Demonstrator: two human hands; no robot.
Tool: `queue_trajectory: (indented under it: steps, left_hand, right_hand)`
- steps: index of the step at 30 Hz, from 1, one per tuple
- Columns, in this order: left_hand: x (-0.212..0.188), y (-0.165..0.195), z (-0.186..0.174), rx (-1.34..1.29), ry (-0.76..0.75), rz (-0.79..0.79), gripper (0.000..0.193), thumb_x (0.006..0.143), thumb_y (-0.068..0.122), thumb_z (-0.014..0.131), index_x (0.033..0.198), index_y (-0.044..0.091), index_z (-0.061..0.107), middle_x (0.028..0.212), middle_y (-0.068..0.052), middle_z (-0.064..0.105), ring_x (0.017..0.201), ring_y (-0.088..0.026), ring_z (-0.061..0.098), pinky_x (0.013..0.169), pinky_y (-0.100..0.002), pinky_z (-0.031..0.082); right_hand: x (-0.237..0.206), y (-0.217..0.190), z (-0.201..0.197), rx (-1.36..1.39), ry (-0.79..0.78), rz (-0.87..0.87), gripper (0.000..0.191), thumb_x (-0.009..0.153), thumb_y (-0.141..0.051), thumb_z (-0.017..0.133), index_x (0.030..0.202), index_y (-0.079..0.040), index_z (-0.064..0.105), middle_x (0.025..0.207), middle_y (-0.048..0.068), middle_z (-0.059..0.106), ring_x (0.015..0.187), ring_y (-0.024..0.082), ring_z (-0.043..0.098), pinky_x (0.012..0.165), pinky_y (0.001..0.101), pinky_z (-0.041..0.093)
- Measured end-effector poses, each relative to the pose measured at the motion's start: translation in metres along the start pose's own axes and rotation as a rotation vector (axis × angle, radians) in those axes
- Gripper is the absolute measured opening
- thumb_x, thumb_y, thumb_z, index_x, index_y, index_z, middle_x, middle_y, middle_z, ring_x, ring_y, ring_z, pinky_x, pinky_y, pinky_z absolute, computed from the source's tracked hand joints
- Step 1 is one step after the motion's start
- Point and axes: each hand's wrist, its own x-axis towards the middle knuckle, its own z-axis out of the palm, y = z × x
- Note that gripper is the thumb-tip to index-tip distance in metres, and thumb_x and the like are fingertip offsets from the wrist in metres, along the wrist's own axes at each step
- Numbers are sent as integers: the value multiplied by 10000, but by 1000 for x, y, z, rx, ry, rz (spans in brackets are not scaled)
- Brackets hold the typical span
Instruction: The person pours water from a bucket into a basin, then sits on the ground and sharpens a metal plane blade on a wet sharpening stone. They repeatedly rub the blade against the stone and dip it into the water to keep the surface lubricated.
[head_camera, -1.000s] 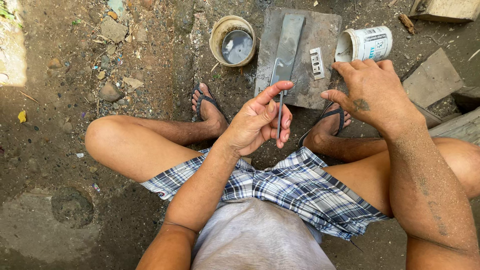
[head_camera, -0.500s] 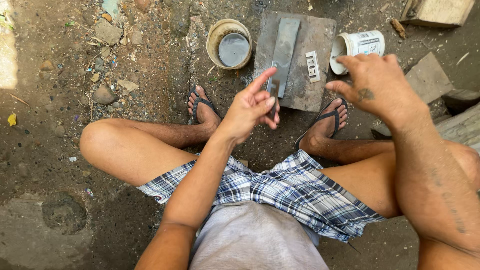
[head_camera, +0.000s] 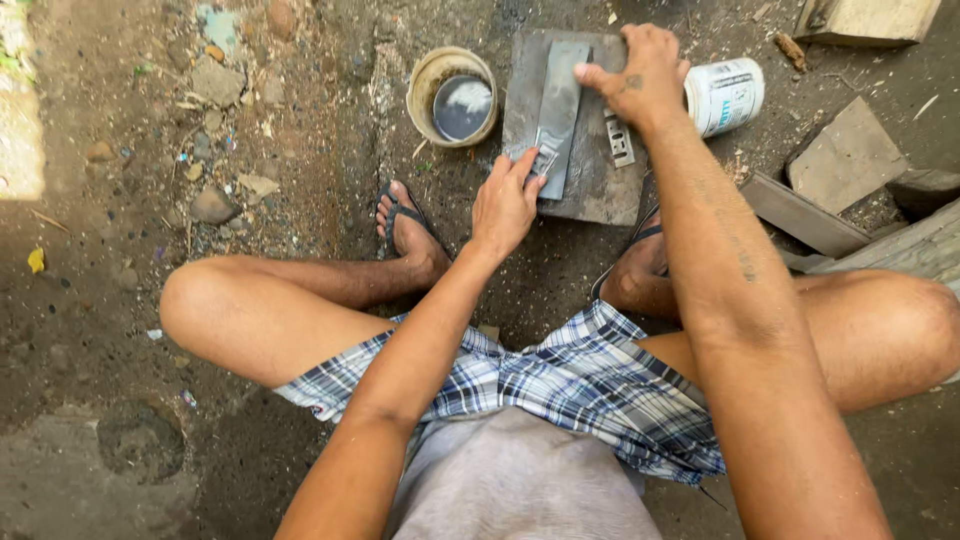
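The left hand sits just above the middle of the frame, fingers stretched forward and held together, their tips pinching a small flat metal piece against the near end of a long grey sharpening stone. The right hand, in the upper middle, lies spread with its palm down on the far end of that stone and on the dark rectangular slab beneath it. The stone runs lengthways up the slab, which rests on the dirt ground.

Just left of the slab stands a round bucket with water in it. Just right of the right hand lies a white can on its side. Scraps of wood lie at the upper right. The person's feet in dark sandals rest below the slab, with plaid shorts lower down.
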Motion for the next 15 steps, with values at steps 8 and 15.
queue_trajectory:
  steps: [8, 15]
  left_hand:
    - [-4, -10, 12, 183, -24, 42, 467, 1006, 442, 612, 1437, 268, 565, 821, -140, 710, 728, -414, 690, 630, -536, 527]
    - [-6, -14, 13, 287, -10, 118, 457, 1013, 401, 589, 1464, 336, 560, 764, -107, 696, 654, -348, 686, 578, -493, 529]
  right_hand:
    - [8, -6, 8, -56, -27, 159, 926, 687, -638, 905, 1367, -81, 615, 1379, 133, 566, 1356, 327, 419, 1104, 533, 247]
    - [15, -14, 5, -54, -100, 233, 973, 623, -646, 924, 1349, -73, 620, 1395, 142, 561, 1377, 306, 417, 1090, 627, 206]
